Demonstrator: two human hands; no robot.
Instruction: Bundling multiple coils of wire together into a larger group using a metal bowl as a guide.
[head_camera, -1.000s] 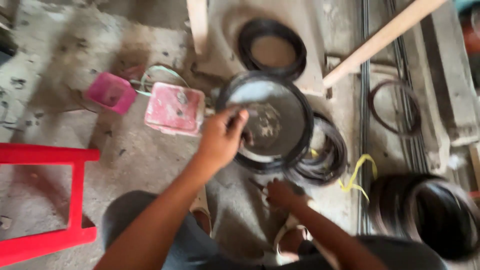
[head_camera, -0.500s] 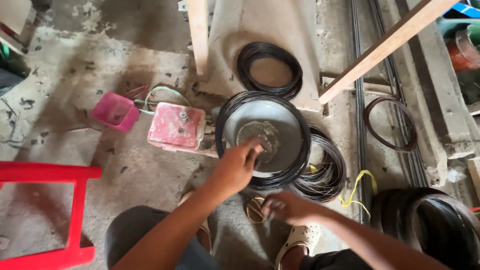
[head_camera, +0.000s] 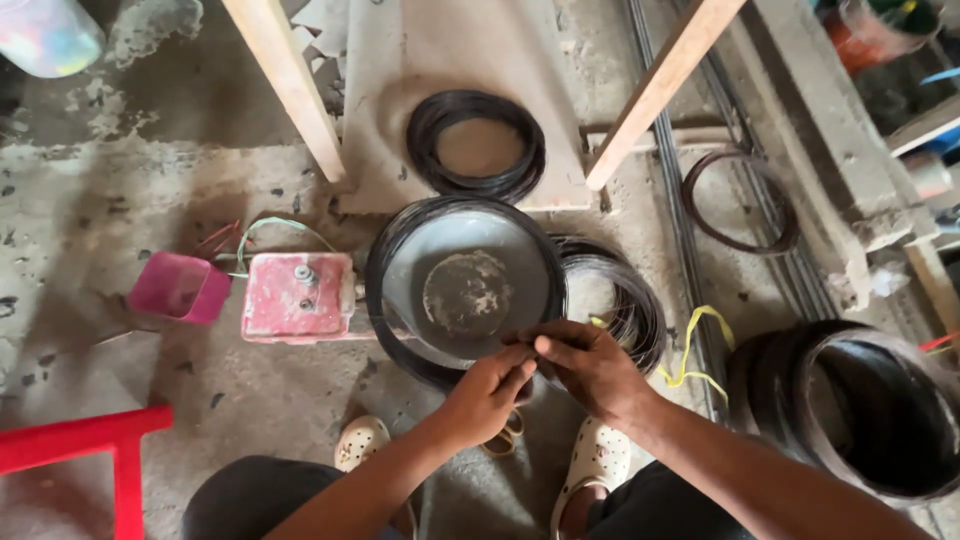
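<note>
Wire coil (head_camera: 385, 300), dark and wound around a shallow grey metal pan (head_camera: 467, 290), lies on the concrete floor (head_camera: 100, 200) near its middle, just in front of a seated person's sandalled feet; both hands meet at the coil's near rim. Going left to right: a red stool frame (head_camera: 90, 445) fills the floor's lower-left corner, a pink plastic tub (head_camera: 180, 288) sits beside a worn red metal box (head_camera: 298, 297) that touches the coil's left side, and a pale board (head_camera: 460, 90) beyond carries a smaller wire ring (head_camera: 478, 148). The left hand (head_camera: 488, 390) reaches forward from below, palm down, fingers pinched shut, apparently on a strand at the rim, though the wire itself is too fine to make out. The right hand (head_camera: 588, 365) comes in from the right, knuckles up, fingers curled closed at the same spot, touching the left. By the look of it, the step in hand is working a wire end at the rim, which likely calls for a steady pinch while the strand is drawn or twisted. Further right lie a second loose coil (head_camera: 625, 300), a yellow strip (head_camera: 700, 345), a thin ring (head_camera: 740, 200) and a large dark bundle (head_camera: 860, 410) at the floor's right edge
</note>
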